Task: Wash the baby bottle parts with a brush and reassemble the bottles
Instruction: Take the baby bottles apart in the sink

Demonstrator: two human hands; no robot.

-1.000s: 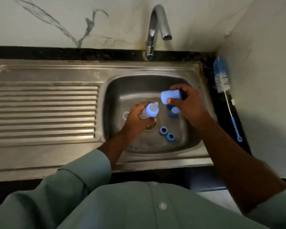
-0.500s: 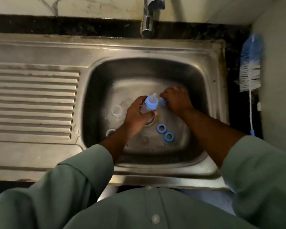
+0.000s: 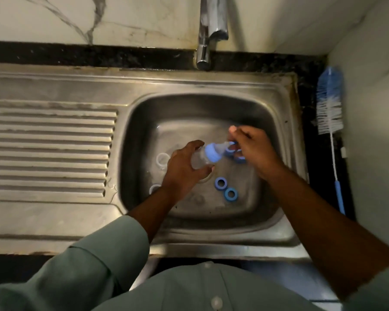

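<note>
Bottle (image 3: 203, 157) tilted, nipple toward right hand (image 3: 254, 149)

The curved chrome tap (image 3: 213, 23) at twelve o'clock is cut off by the top edge. The right hand (image 3: 254, 149) hides most of the blurred blue plastic parts (image 3: 240, 158) it holds.

Baby bottle (image 3: 203, 157): clear body, blue collar, teat fitted; tilted over the basin, gripped. Blue rings (image 3: 220, 183), (image 3: 230, 194): two, flat on the basin floor, just beside each other. Clear rings (image 3: 162, 158), (image 3: 154, 188): two, basin floor, left. Bottle brush (image 3: 330, 108): blue-and-white bristles, blue handle, lying right of the sink.
</note>
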